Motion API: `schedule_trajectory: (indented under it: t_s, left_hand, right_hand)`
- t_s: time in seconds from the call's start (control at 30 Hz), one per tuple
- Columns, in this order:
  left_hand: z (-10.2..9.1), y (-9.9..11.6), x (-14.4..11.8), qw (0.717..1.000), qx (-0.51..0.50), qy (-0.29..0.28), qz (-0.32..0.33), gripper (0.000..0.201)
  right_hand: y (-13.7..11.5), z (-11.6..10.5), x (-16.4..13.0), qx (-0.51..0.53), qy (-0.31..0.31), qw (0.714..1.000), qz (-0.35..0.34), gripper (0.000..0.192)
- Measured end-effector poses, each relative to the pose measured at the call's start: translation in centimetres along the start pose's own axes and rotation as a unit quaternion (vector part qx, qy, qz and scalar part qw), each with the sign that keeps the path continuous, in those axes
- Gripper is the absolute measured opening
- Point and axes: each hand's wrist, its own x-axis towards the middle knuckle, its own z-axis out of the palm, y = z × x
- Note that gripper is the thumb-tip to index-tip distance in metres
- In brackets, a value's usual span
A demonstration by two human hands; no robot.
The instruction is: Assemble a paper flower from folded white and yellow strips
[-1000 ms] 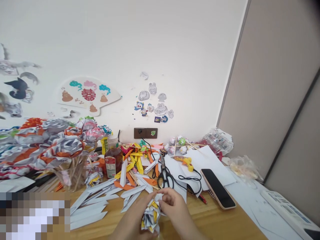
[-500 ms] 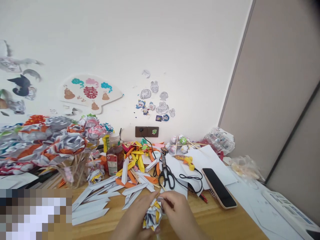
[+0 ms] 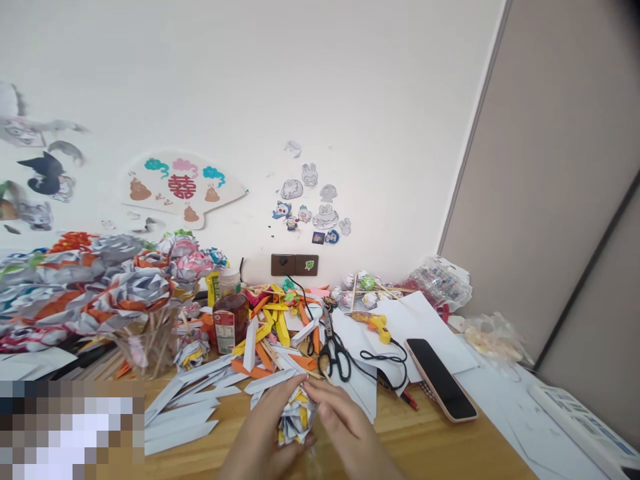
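A white and yellow folded-paper flower point(image 3: 296, 419) sits between my hands above the wooden table. My left hand point(image 3: 273, 427) curls around its left side, with fingertips showing beneath it. From the right, my right hand point(image 3: 337, 417) presses its fingers on the flower's upper right edge, and the fingertips of both hands meet near the top. Just beyond them lie black-handled scissors point(image 3: 334, 353) and several folded white paper strips point(image 3: 185, 413). Orange and yellow folded strips point(image 3: 273, 323) are heaped farther back.
Many finished paper flowers point(image 3: 125, 287) crowd the left, some on sticks in a clear cup. A brown-filled bottle point(image 3: 231, 317) stands behind the strips. To the right are a yellow glue gun point(image 3: 377, 325) with a black cord, white sheets point(image 3: 400, 313) and a phone point(image 3: 441, 380).
The paper flower and both hands have shifted slightly left. My right hand has gone from pinching at the flower's upper edge to lying along it with straighter fingers.
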Motion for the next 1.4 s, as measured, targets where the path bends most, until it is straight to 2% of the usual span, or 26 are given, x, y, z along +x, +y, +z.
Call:
schedule_trajectory:
  t_s: [0.07,0.13,0.27,0.37,0.47,0.63,0.77,0.87,1.0,1.07,1.2,1.4]
  left_hand:
    - [-0.2,0.4,0.0,1.0,-0.016,0.005,0.002,0.057]
    - [-0.4,1.0,0.1,1.0,-0.026,0.008,-0.006,0.055]
    - [-0.7,1.8,0.0,0.997,-0.037,0.008,-0.061,0.051]
    - [-0.6,1.4,0.1,0.994,-0.046,0.021,-0.102,0.047]
    - [-0.3,0.8,0.2,0.989,-0.067,0.027,-0.13,0.048]
    - [-0.4,1.5,0.5,0.985,-0.079,0.034,-0.15,0.044]
    - [-0.9,3.0,0.5,0.991,-0.032,0.019,-0.127,0.038]
    - [-1.0,3.3,0.5,0.994,0.017,0.011,-0.106,0.045]
    - [-0.8,2.9,0.6,0.998,0.031,-0.017,-0.061,0.064]
    - [-0.7,2.7,0.5,0.998,0.02,-0.024,-0.058,0.066]
    - [-0.3,2.3,0.1,0.998,-0.009,-0.033,-0.049,0.065]
    - [-0.1,1.2,-0.2,0.999,-0.018,-0.025,0.018,0.057]
  right_hand:
    - [0.1,-0.1,0.1,-0.034,0.004,0.998,-0.056,0.052]
    - [0.2,-0.4,0.3,-0.039,0.013,0.997,-0.07,0.048]
    - [0.2,-1.0,1.0,0.026,0.072,0.997,0.02,0.053]
    - [0.4,-1.0,1.4,0.1,0.055,0.989,0.092,0.057]
    - [0.7,-0.6,1.4,0.155,0.036,0.981,0.107,0.054]
    - [1.7,0.2,1.2,0.174,0.072,0.976,0.105,0.055]
    - [2.8,0.6,1.3,0.189,0.101,0.969,0.126,0.056]
    - [2.9,0.5,1.4,0.2,0.107,0.965,0.133,0.056]
    - [2.4,-0.2,1.8,0.196,0.129,0.963,0.133,0.052]
    - [2.0,-0.6,1.9,0.193,0.14,0.962,0.134,0.05]
    - [1.6,-0.7,2.0,0.19,0.137,0.962,0.139,0.048]
    - [1.5,-0.5,1.9,0.173,0.123,0.967,0.143,0.045]
